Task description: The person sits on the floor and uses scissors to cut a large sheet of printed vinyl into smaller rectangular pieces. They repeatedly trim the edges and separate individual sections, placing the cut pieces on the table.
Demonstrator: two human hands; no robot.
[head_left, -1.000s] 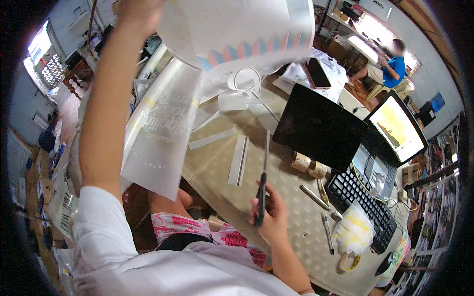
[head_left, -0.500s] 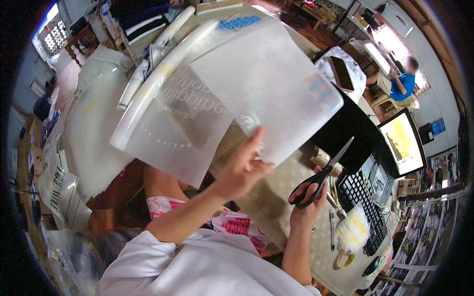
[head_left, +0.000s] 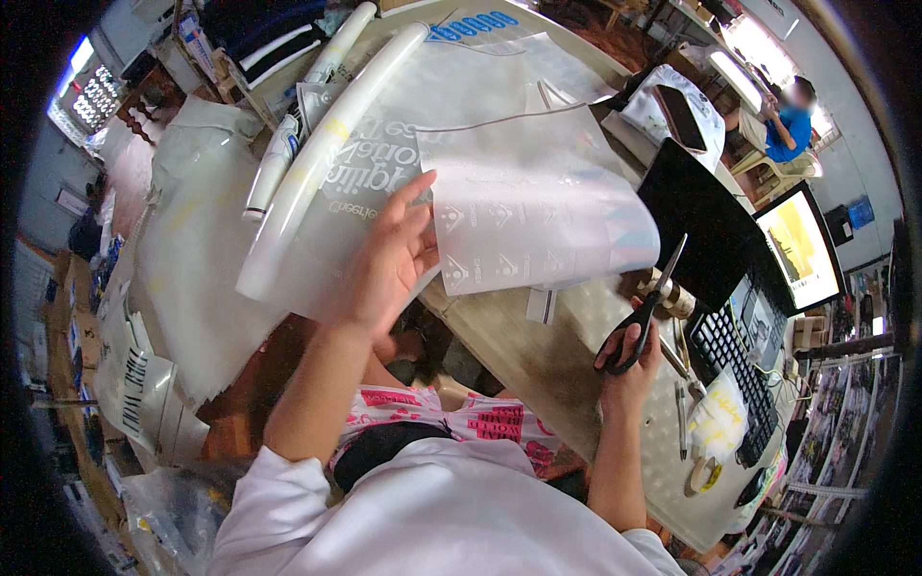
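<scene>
The translucent printed plastic sheet (head_left: 538, 202), overhead 1 second ago, now lies lowered over the desk (head_left: 538, 355), my left hand (head_left: 389, 259) pinching its edge, my right hand (head_left: 629, 360) gripping black scissors (head_left: 648, 307) beside it, blades parted.

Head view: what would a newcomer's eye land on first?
First, the translucent plastic sheet held up at centre by the left hand, above the table. Next, the black-handled scissors in the right hand at right of centre, blades pointing up toward the sheet's edge. Behind them, upper right, a dark monitor and a lit screen.
</scene>
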